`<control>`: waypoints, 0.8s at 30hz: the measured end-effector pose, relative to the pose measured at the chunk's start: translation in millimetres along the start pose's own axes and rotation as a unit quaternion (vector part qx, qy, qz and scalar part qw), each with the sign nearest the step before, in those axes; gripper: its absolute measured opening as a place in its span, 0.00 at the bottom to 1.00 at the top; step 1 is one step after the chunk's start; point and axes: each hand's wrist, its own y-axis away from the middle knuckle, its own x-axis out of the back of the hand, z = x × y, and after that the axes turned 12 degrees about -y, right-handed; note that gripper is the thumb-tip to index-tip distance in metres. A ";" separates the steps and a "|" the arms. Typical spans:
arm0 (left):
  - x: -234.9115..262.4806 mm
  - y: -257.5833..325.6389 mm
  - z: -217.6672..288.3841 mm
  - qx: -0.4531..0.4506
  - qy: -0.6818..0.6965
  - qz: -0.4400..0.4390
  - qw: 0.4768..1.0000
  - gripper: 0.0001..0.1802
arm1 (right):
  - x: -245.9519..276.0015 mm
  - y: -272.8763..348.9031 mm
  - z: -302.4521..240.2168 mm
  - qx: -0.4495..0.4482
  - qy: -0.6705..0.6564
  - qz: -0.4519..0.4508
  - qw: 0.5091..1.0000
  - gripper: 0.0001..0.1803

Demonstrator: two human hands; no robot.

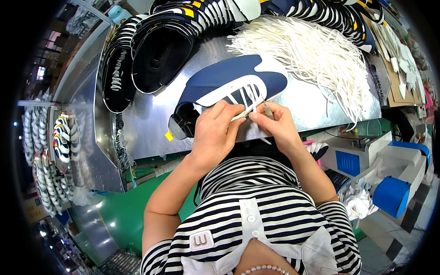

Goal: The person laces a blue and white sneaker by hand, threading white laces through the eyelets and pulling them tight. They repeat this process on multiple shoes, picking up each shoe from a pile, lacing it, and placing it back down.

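Shoe upper: navy and white (229, 85), laid on the metal table (146, 123), at 12 o'clock from both hands.
Left hand (214, 130): fingers pressed together on the upper's laced edge.
Right hand (275, 123): fingers pinched shut on a white lace (253, 98).
Lace pile (321, 59): at 2 o'clock.

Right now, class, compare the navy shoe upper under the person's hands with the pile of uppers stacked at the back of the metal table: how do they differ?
The navy shoe upper lies alone, flat, near the table's front edge; the stacked uppers overlap in a row behind. Both hands, left hand and right hand, touch the navy upper at its white lace; nobody touches the stack. Both rest on the metal table.
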 end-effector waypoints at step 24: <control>-23.9 -7.1 -30.5 0.168 0.006 -0.179 0.969 0.18 | -5.0 -52.3 30.1 0.265 0.084 0.102 0.955 0.05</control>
